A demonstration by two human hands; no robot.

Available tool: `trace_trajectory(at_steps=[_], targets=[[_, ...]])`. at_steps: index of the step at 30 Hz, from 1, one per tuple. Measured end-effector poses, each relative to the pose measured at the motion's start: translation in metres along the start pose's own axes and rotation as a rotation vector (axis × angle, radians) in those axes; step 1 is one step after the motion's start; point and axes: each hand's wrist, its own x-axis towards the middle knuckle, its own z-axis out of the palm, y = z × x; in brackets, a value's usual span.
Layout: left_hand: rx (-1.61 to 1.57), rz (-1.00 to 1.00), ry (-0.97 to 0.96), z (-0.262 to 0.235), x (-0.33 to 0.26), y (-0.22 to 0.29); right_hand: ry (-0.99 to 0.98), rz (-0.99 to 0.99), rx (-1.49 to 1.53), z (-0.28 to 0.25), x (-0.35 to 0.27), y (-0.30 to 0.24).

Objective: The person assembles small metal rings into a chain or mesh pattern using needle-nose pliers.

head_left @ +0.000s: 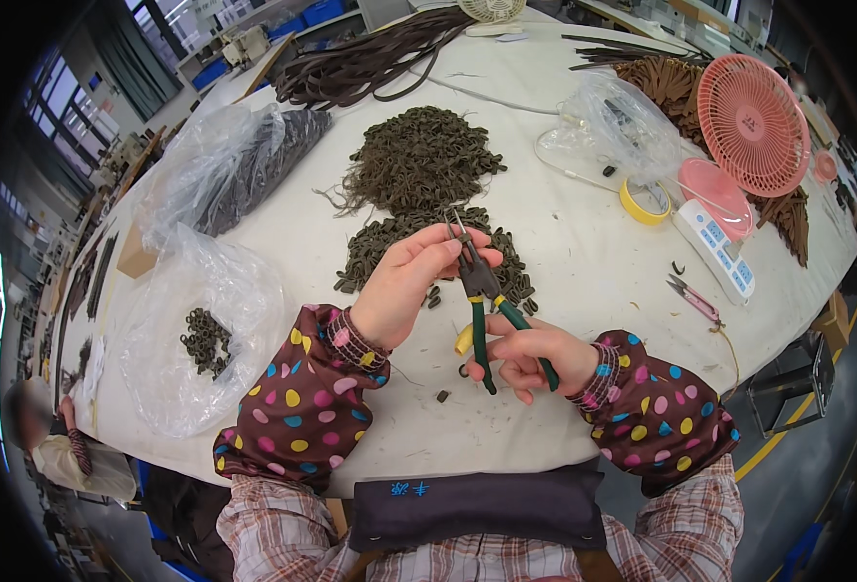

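My right hand (555, 357) holds the green handles of a pair of pliers (481, 283), the handles spread apart. The pliers' slim metal jaws point away from me. At those jaws the fingers of my left hand (397, 291) are pinched together around a small dark piece, mostly hidden by the fingertips. Just beyond my hands lies a near pile of small dark olive loops (375, 247), with a taller pile (414, 155) behind it. A yellow object (463, 339), its kind unclear, shows beside the handles. One loose dark piece (442, 396) rests on the table nearer me.
At left, a clear plastic bag (157, 359) holds dark loops (206, 341); another bag (244, 175) lies behind. At right are small snips (695, 299), a power strip (714, 250), yellow tape (645, 202) and a pink fan (753, 124). Dark straps (370, 58) lie far back. Someone sits at far left.
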Motion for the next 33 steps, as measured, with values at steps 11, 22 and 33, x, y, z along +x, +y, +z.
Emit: trace_trajectory(at_steps=[11,22,33], targets=[[-0.044,-0.003,-0.039,-0.003,-0.0005,0.0027,-0.039,0.001,0.027,-0.0024,0.0003,0.0018],[-0.033,-0.043,-0.046,-0.0042,-0.0002,0.0082,0.009,0.003,0.005,-0.0005,0.0004,0.0008],[0.01,-0.002,0.011,0.0005,-0.0005,0.0029,-0.01,0.003,0.065,-0.0027,0.0019,0.0048]])
